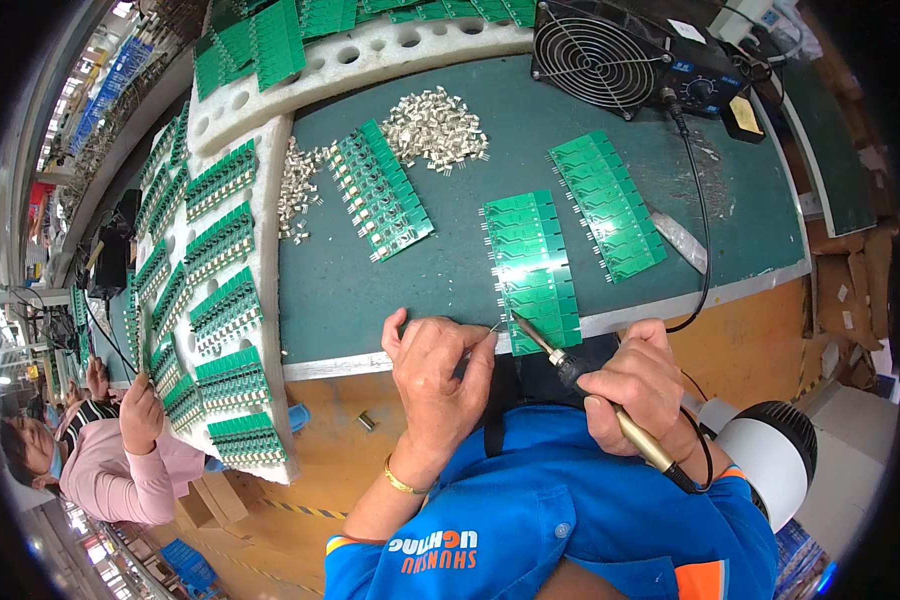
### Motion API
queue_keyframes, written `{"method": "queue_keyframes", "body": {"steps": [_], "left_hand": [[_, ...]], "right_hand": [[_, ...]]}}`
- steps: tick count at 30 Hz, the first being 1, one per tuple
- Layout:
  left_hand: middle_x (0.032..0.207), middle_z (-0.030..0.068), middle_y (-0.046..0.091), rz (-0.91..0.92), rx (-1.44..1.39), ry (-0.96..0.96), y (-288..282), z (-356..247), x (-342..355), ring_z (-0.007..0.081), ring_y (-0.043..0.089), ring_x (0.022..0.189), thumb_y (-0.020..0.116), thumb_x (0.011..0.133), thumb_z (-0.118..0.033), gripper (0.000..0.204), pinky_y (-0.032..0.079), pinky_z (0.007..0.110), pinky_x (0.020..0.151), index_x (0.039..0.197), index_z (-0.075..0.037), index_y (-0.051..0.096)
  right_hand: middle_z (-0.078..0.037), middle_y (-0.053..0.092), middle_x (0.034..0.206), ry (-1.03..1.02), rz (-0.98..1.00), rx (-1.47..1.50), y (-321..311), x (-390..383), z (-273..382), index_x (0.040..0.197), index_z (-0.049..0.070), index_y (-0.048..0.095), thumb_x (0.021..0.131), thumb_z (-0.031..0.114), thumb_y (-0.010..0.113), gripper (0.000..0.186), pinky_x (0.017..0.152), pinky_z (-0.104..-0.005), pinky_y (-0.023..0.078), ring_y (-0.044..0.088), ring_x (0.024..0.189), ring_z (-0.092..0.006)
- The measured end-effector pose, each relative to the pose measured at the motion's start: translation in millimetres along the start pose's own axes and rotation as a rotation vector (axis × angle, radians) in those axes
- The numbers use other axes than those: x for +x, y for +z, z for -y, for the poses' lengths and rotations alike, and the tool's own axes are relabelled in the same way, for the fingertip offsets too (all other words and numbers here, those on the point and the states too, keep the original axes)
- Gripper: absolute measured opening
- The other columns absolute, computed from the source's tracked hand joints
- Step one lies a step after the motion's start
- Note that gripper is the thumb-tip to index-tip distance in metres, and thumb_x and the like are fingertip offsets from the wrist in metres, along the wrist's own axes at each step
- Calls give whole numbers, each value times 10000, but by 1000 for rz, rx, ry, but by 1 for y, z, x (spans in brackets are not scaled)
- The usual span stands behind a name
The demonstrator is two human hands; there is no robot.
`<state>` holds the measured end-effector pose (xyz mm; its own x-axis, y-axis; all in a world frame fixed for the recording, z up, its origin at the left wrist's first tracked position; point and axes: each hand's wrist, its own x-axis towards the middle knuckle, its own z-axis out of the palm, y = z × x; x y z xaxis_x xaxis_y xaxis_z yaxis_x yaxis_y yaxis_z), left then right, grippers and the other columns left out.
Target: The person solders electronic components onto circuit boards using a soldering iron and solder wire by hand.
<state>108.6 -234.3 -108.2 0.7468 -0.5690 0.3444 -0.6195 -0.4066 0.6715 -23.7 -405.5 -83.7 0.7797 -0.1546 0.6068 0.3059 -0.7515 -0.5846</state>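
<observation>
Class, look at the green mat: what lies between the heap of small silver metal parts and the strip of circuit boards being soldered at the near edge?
In the head view, between the heap of silver parts and the strip being soldered, there is only bare green mat. The strip already fitted with parts lies left of that stretch.

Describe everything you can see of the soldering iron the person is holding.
The soldering iron is a slim pen-shaped tool with a metal tip, a black grip collar and a tan, wood-coloured handle ending in a black cord. The right hand grips it like a pen, tilted, tip pointing up and left. The tip meets the near edge of a green circuit board strip on the dark green mat, close to the left hand, whose fingers pinch a thin wire.
</observation>
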Motion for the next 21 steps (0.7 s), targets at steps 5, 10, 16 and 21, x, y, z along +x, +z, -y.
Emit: {"method": "queue_keyframes", "body": {"steps": [5, 10, 16, 21], "left_hand": [[701, 13, 610, -4, -1, 7, 0, 0, 0, 185, 597, 733, 765, 726, -48, 99, 340, 446, 1024, 735, -83, 673], [699, 13, 604, -11, 3, 15, 1, 1, 0, 186, 597, 733, 769, 722, -49, 102, 341, 445, 1019, 735, -85, 674], [705, 16, 599, -2, 16, 21, 1, -1, 1, 189, 593, 729, 771, 720, -49, 106, 345, 444, 1010, 735, -86, 673], [707, 12, 601, -21, 16, 21, 2, 0, 1, 188, 589, 727, 772, 720, -52, 107, 346, 445, 1008, 733, -85, 671]], "right_hand": [[-7, 551, 622, 7, 20, -16, -1, 0, 1, 925, 55, 634, 852, 168, 689, 145, 631, -357, 384, 503, 508, -179], [-6, 555, 624, 13, 27, -18, -1, 0, 2, 929, 60, 634, 860, 182, 690, 152, 634, -358, 384, 503, 509, -178], [-10, 557, 626, 13, 36, -14, -2, -1, 2, 941, 61, 631, 865, 190, 690, 161, 637, -361, 385, 504, 510, -181], [-13, 558, 632, 11, 36, -13, -1, -1, 1, 952, 59, 629, 870, 198, 691, 173, 638, -362, 385, 505, 513, -183]]}}
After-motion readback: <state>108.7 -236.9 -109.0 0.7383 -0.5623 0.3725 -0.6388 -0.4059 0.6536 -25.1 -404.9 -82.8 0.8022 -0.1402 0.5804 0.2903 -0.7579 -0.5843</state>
